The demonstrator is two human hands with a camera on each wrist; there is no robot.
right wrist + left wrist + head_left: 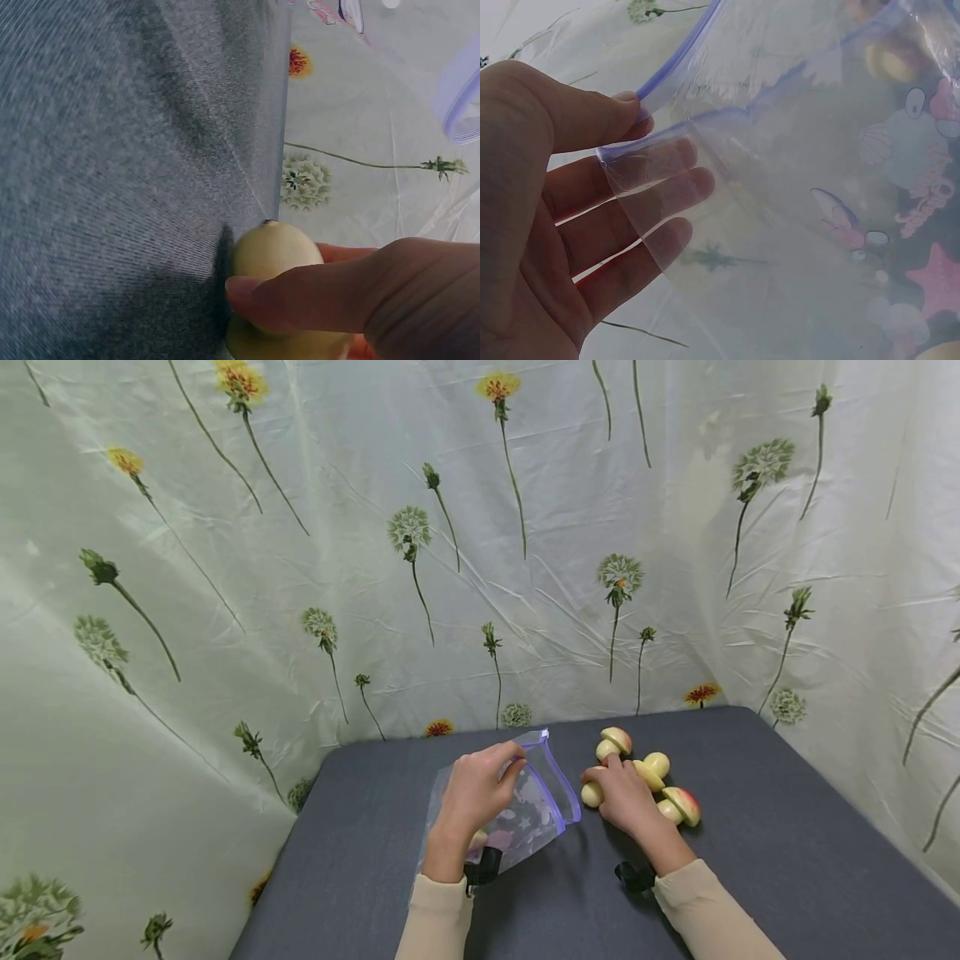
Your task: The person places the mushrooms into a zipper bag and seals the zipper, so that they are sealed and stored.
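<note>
A clear zip bag (525, 814) with a purple-blue seal and printed sea pictures is held tilted above the table, its mouth spread toward the right. My left hand (477, 781) pinches the bag's edge at the seal between thumb and forefinger. In the left wrist view, the other fingers (667, 184) lie extended behind the plastic. A pale yellow shape (477, 839) shows low in the bag, partly hidden by my wrist. To the right, my right hand (628, 795) grips a pale toy mushroom (277, 251), thumb across it; the fingers hide part of it.
Around my right hand lie more toy mushrooms: one with a reddish cap (617, 739) behind it, a yellow one (654, 770) beside it, another reddish-capped one (682, 806) at the right. The dark grey table (360, 843) ends at a flower-printed curtain (465, 568).
</note>
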